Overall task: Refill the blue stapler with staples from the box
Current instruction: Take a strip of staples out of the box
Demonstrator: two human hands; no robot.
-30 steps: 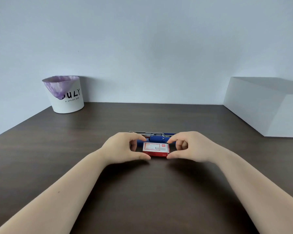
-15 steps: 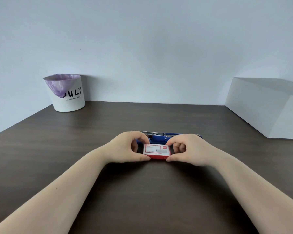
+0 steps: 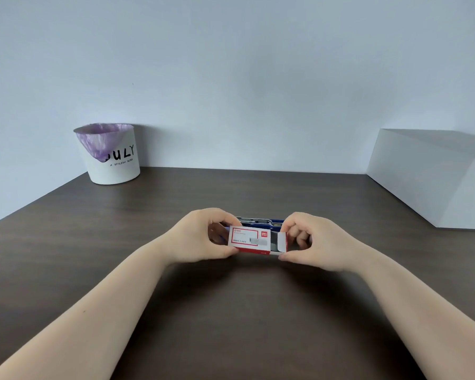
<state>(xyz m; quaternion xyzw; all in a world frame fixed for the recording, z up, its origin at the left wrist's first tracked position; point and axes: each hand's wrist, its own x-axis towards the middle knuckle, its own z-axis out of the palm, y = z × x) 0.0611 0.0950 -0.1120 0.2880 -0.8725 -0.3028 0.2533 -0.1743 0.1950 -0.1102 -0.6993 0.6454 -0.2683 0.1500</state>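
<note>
A small red-and-white staple box (image 3: 251, 239) is held just above the dark table, its label facing me. My left hand (image 3: 200, 237) grips its left end between thumb and fingers. My right hand (image 3: 310, 242) pinches the right end, where the inner tray (image 3: 279, 242) sticks out a little with its flap open. Right behind the box lies the blue stapler (image 3: 261, 222), swung open, with its metal staple channel showing; the hands and box hide most of it.
A white bin (image 3: 110, 157) with a purple liner stands at the table's back left, against the wall. A large white box (image 3: 433, 182) fills the back right. The dark wooden table (image 3: 231, 311) stretches toward me between my forearms.
The box has lifted slightly and its right end has opened: the inner tray now pokes out toward my right hand. Both hands keep their hold.
</note>
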